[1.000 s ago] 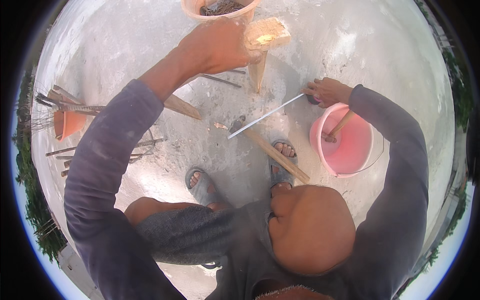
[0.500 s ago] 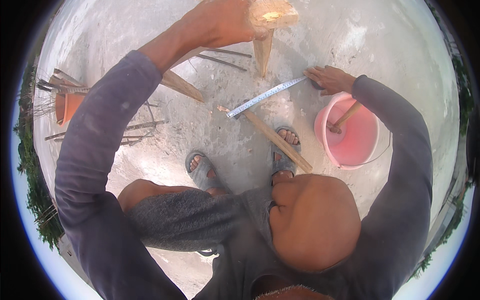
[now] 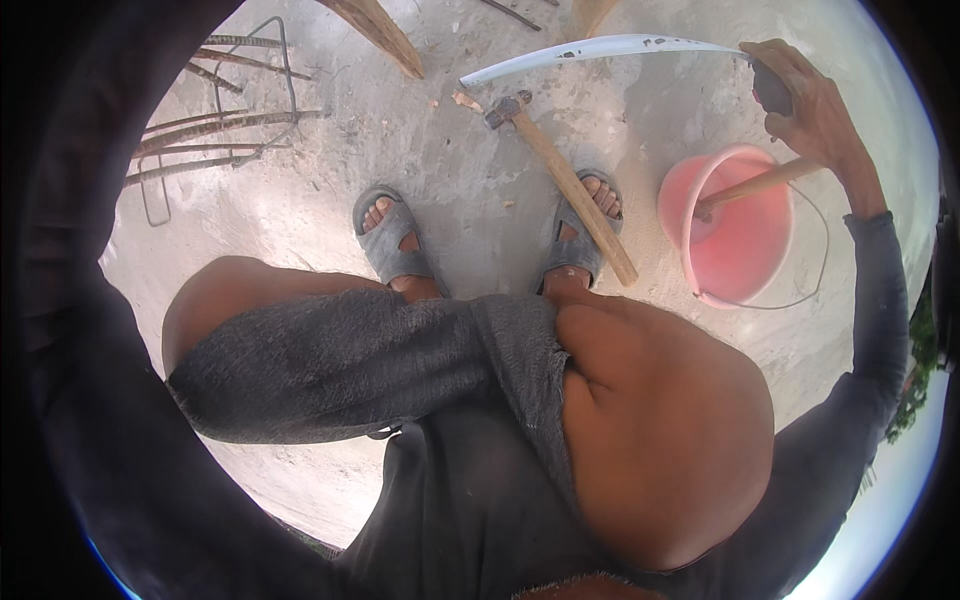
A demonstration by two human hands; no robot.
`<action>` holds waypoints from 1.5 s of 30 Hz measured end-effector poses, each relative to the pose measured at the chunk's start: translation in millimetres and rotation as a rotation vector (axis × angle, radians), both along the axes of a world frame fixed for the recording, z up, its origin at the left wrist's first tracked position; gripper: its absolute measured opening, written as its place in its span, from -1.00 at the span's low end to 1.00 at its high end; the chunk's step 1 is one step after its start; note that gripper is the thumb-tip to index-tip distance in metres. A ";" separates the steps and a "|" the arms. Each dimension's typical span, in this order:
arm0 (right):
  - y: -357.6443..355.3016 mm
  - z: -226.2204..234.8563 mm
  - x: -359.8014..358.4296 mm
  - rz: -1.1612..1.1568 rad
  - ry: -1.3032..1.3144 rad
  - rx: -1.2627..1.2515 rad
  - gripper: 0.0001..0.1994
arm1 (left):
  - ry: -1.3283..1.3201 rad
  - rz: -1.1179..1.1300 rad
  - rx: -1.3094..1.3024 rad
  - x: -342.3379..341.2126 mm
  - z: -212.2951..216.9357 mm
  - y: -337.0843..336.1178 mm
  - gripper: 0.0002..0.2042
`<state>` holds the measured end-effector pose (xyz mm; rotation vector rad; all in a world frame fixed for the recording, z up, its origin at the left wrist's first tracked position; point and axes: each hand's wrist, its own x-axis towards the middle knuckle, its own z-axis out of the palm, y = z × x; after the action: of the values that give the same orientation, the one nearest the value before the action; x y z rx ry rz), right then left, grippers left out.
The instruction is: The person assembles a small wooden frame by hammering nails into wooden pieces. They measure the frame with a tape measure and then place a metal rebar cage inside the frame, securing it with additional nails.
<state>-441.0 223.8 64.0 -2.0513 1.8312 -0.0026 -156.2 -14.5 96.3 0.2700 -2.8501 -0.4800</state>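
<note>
Within the right hand [image 3: 820, 115], a dark tape-measure case [image 3: 773, 88] is partly hidden.

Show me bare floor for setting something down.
Mostly bare floor lies between the left sandal and right sandal, bar a small fleck. Another patch: below the tape measure, between the hammer and pink bucket. Crowded: upper left, with rebar; right, where the right hand is close to the bucket's wooden handle.

Smooth metal tape [image 3: 600, 46], plastic bkt [image 3: 680, 200]
</note>
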 end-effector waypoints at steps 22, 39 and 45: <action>-26.8 77.7 6.8 -0.166 0.220 0.092 -0.44 | -0.040 -0.022 0.107 -9.0 38.5 25.1 -0.18; -44.4 63.8 3.0 0.060 -0.004 -0.214 -0.41 | -0.297 0.275 0.195 2.2 18.2 6.3 -0.33; -41.3 2.8 -10.3 0.095 0.114 -0.010 -0.43 | -0.273 0.230 0.189 -2.2 20.2 9.8 -0.41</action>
<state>-451.3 182.5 66.9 -2.1840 1.7999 0.1340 -158.4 -4.7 116.5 0.7425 -2.9797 -0.7137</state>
